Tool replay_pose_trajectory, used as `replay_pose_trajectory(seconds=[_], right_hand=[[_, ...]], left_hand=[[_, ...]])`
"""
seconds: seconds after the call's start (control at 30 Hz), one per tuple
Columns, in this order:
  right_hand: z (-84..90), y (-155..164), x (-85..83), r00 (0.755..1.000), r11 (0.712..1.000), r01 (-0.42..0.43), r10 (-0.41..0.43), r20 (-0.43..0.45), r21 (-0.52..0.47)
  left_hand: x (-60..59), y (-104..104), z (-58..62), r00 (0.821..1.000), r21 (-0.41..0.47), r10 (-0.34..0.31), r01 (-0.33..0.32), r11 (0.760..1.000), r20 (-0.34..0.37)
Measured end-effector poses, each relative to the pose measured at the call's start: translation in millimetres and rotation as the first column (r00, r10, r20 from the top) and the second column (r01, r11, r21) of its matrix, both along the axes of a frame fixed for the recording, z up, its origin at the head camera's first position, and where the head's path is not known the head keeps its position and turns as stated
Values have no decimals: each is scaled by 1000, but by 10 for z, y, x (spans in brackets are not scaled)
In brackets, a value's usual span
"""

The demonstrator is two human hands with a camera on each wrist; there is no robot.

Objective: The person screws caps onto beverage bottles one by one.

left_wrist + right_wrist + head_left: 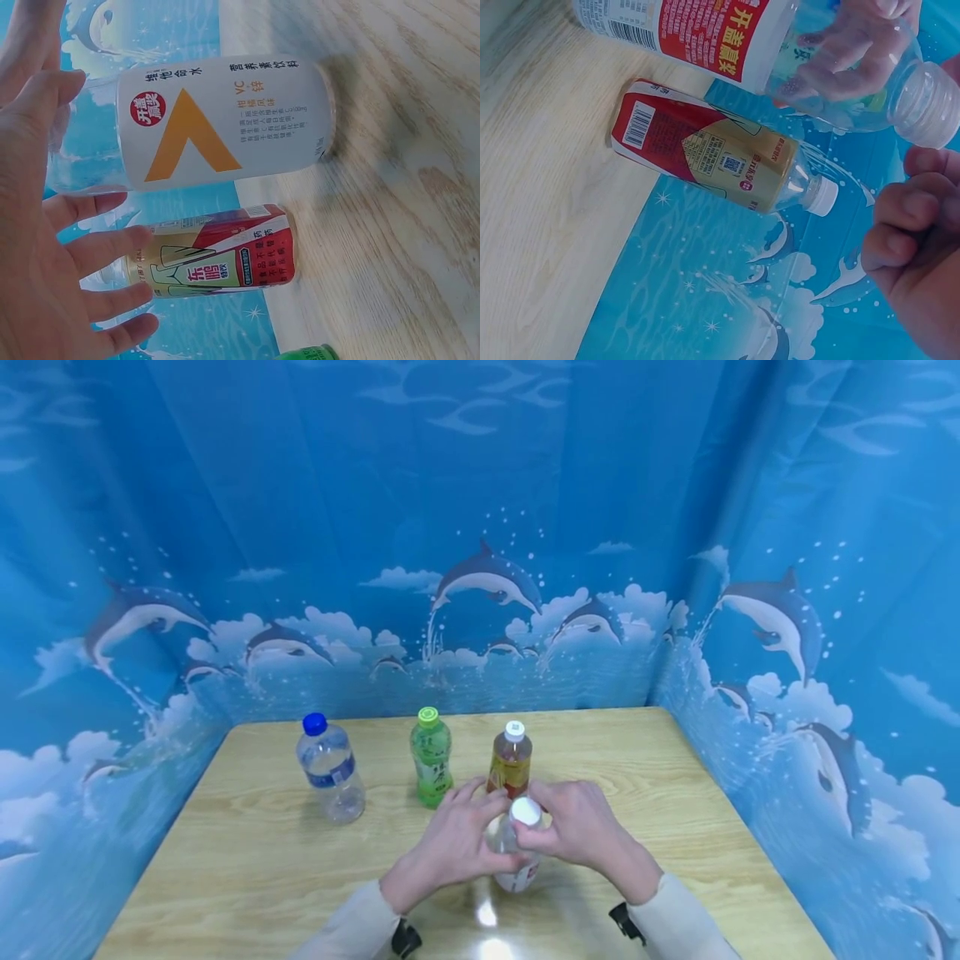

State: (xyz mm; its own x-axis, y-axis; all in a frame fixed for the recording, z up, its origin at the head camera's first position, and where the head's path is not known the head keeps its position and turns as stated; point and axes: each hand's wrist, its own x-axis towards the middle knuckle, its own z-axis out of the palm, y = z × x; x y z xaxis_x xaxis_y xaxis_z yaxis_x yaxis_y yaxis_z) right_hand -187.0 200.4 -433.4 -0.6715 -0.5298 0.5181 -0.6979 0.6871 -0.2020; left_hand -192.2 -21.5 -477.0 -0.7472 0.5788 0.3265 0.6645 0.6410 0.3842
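A clear plastic bottle point(517, 878) with a white cap point(526, 812) stands on the wooden table in front of the person. Around its upper part, the left hand point(468, 835) grips it between thumb and index finger. The other left fingers spread away from it in the left wrist view. At the top, the right hand point(581, 827) pinches the cap with thumb and index finger, its remaining fingers curled. A white label with an orange chevron point(191, 142) wraps the bottle's lower body. Its other side carries a red panel point(705, 37).
Just behind the held bottle stands an amber drink bottle point(511, 762) with a white cap. Further left are a green bottle point(431, 760) and a clear water bottle point(330, 768) with a blue cap. A blue dolphin curtain point(360, 527) encloses the table point(240, 852).
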Motion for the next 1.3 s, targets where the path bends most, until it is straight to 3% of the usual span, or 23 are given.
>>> replay_pose_trajectory(seconds=[0.17, 0.47, 0.63, 1.0, 1.3], right_hand=[[2, -1, 28, 1000, 1000, 23, -23, 2, 4], [19, 26, 62, 992, 994, 78, -69, -110, 76], [28, 64, 52, 988, 990, 101, -88, -127, 102], [102, 244, 10, 982, 975, 188, -189, 3, 118], [151, 484, -85, 954, 952, 279, -290, 73, 124]], left_hand=[[20, 16, 2, 1000, -12, 19, -18, 1000, 6], [42, 66, -60, 998, -24, 52, -52, 998, -36], [34, 117, -76, 998, -15, 54, -55, 998, -43], [-38, 331, -43, 991, -5, 60, -60, 998, 116], [-183, 645, -58, 994, 23, 64, -66, 998, 89]])
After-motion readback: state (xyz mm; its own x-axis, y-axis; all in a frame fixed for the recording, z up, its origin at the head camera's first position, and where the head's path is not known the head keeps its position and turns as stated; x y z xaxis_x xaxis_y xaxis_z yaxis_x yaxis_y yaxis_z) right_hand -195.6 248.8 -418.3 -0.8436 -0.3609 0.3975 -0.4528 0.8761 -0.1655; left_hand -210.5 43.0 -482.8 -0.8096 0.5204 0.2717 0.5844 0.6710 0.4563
